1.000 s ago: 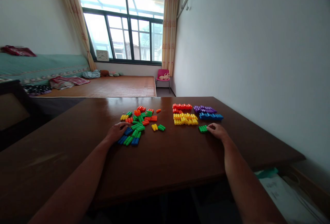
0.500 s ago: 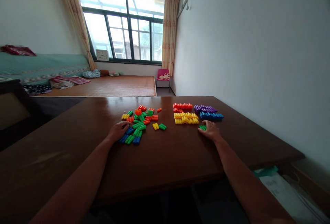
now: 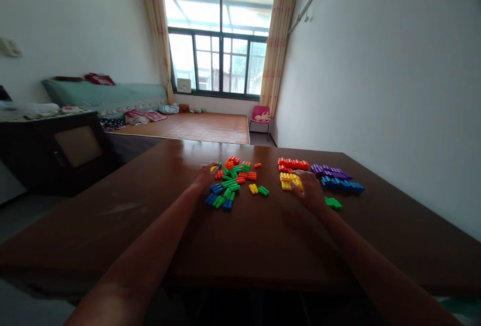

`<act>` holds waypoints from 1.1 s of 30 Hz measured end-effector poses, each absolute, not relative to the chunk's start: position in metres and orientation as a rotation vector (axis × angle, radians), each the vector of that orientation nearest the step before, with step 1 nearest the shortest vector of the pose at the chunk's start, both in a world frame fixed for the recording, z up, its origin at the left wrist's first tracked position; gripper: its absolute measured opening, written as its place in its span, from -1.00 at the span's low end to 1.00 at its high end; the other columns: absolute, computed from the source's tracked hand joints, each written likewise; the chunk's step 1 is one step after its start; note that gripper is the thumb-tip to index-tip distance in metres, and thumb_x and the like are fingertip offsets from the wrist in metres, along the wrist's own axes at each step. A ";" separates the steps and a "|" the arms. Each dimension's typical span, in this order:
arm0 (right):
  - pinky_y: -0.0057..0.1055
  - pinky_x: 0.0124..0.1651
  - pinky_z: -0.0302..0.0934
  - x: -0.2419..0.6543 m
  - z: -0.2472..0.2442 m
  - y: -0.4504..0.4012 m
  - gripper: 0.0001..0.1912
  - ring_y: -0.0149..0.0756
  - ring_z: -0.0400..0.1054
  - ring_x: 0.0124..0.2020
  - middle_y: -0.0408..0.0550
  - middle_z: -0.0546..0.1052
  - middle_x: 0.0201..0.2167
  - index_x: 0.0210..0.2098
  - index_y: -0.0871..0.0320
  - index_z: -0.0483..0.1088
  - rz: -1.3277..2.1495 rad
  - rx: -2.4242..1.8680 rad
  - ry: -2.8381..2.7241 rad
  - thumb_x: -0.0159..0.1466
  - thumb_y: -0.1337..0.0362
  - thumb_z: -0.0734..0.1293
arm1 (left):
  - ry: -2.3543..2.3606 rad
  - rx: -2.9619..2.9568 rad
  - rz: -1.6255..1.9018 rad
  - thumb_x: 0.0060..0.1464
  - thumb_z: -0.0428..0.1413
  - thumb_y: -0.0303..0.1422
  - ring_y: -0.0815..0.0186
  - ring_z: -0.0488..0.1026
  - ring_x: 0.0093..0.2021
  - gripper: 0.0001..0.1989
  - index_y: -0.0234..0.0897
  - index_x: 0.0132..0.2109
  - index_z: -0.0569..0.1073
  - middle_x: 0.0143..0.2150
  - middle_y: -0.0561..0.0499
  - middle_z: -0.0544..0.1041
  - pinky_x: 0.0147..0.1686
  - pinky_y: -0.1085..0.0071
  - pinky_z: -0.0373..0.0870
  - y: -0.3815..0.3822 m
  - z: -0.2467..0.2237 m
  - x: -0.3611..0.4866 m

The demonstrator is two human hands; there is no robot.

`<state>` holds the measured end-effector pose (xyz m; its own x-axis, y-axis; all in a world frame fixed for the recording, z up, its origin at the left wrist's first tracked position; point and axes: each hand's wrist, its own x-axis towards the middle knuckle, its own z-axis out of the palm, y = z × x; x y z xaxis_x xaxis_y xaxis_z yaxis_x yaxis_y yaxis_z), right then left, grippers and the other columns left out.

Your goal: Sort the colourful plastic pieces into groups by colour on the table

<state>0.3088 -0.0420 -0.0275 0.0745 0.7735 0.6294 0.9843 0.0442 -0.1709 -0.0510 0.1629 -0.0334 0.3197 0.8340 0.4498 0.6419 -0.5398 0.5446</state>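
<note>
My left hand (image 3: 206, 175) reaches to the far left edge of a loose pile of plastic pieces. Its fingers are apart around a small yellow piece (image 3: 213, 169), which they partly cover; whether they touch it is unclear. Beside the hand lie green pieces (image 3: 230, 184), blue pieces (image 3: 216, 189) and orange-red pieces (image 3: 247, 176). My right hand (image 3: 310, 189) hovers over or rests on the right end of the yellow rows (image 3: 287, 181), thumb and fingers spread. A joined green block (image 3: 333, 203) sits just right of that wrist.
Behind the right hand are red rows (image 3: 293, 164), with purple (image 3: 330, 171) and blue rows (image 3: 342, 184) to the right. A yellow pair (image 3: 253, 189) and a green pair (image 3: 263, 191) lie mid-table. The brown table (image 3: 255, 241) has a wall on its right.
The view has swung left. My right hand has let go of the green block and moved left to the yellow rows. My left hand has gone from the blue pieces farther out to the yellow piece.
</note>
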 end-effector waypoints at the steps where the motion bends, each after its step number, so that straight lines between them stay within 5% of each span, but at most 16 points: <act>1: -0.10 0.16 0.06 0.290 -0.025 -0.029 -0.57 -0.03 0.20 0.11 0.09 0.40 0.08 0.10 0.13 0.31 -0.421 -1.699 -1.840 0.27 0.16 0.20 | 1.347 2.338 1.029 0.10 0.01 -0.29 0.15 0.42 0.03 -0.68 -0.24 -0.06 0.55 0.00 -0.10 0.54 0.12 0.23 0.25 0.165 -0.034 -0.049; 8: -0.14 0.09 0.14 0.201 -0.035 0.081 -0.58 -0.05 0.19 0.14 0.12 0.38 0.12 0.11 0.11 0.30 -0.168 -1.698 -1.937 0.26 0.22 0.25 | 1.275 2.394 0.888 0.12 0.04 -0.25 0.16 0.29 0.17 -0.68 -0.10 0.00 0.52 0.14 -0.02 0.46 0.18 0.20 0.17 0.168 -0.069 -0.059; 15: -0.29 -0.14 0.21 0.183 -0.049 0.132 -0.79 -0.12 0.37 -0.13 0.08 0.52 -0.23 -0.18 0.15 0.37 -0.056 -1.870 -1.788 0.18 0.27 0.32 | 1.123 2.365 0.953 0.04 0.04 -0.36 0.18 0.38 0.05 -0.71 -0.14 -0.12 0.59 -0.06 -0.01 0.57 0.13 0.26 0.24 0.176 -0.075 -0.071; 22: -0.38 -0.32 0.24 0.186 -0.038 0.110 -0.75 -0.30 0.39 -0.43 -0.12 0.49 -0.42 -0.23 0.13 0.28 0.265 -1.506 -1.606 0.19 0.10 0.27 | 1.113 2.325 0.957 0.02 0.06 -0.35 0.18 0.41 0.02 -0.72 -0.15 -0.15 0.60 -0.09 0.00 0.58 0.10 0.27 0.28 0.172 -0.070 -0.069; 28: -0.33 -0.23 0.30 0.250 -0.020 0.052 -0.61 -0.27 0.42 -0.31 -0.08 0.53 -0.34 -0.21 0.16 0.40 0.439 -1.426 -1.509 0.17 -0.02 0.28 | 1.080 2.352 0.931 0.04 0.01 -0.29 0.20 0.43 0.00 -0.70 -0.19 -0.16 0.59 -0.09 -0.02 0.58 0.10 0.31 0.27 0.171 -0.063 -0.070; 33: -0.29 -0.22 0.32 0.375 -0.024 -0.020 -0.53 -0.19 0.44 -0.28 0.05 0.55 -0.28 -0.15 0.19 0.41 0.184 -1.574 -1.076 0.08 -0.02 0.34 | 1.083 2.431 0.883 0.05 -0.02 -0.20 0.18 0.43 0.01 -0.63 -0.20 -0.12 0.57 -0.08 -0.03 0.57 0.09 0.30 0.29 0.178 -0.065 -0.070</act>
